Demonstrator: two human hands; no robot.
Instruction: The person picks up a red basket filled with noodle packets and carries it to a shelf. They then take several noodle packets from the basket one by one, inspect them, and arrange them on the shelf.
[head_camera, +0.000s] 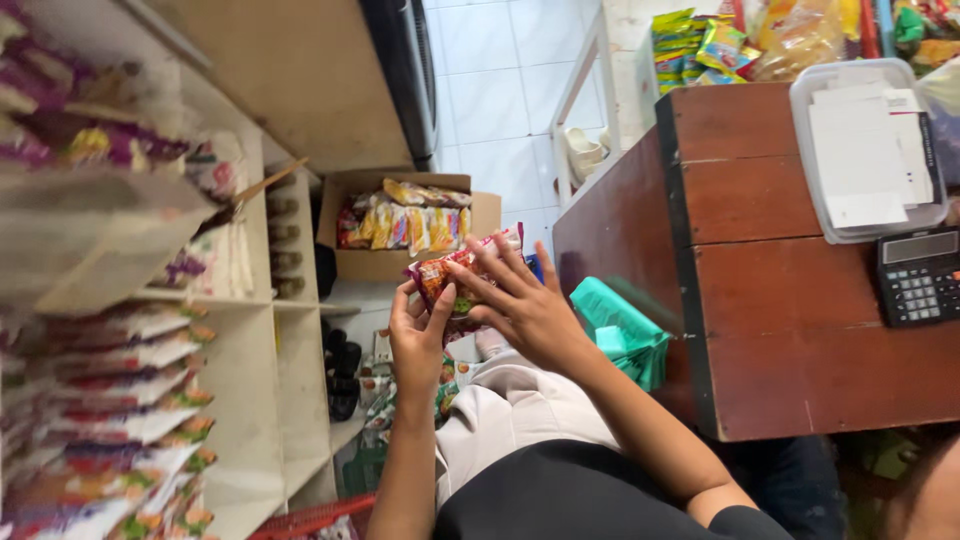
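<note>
Both hands up in front of me, working one small snack packet (447, 278), orange-red with a green patch. Left hand (416, 340): thumb and fingers pinched onto the packet's lower edge, grip closed on it. Right hand (520, 305): fingers spread and laid flat across the packet's face and far edge, pressing more than clamping; its grip reads as wide open, resting on the packet. The packet is held in the air between the two hands, above my lap, not touching any shelf or the counter.

Just beyond the hands: a cardboard box (350, 215), flaps open, holding a row of similar bright packets (410, 225) standing on edge. The box looks close to full across its width, though I cannot count what is in it.

Left of me: shelving (255, 400) with stacked packets in white, red and purple wrappers (120, 400). Right of me: dark wooden counter (800, 330) carrying a clear plastic tub (865, 150) with white papers inside and a black calculator (920, 275) just beside it. A green plastic bag (620, 330) hangs at the counter's near side, close to my right wrist.

Progress, as a judgement: one packet in hand, unplaced. Many packets already sit in the box and on the shelves; whether this one is coming out or going in, I cannot tell.
</note>
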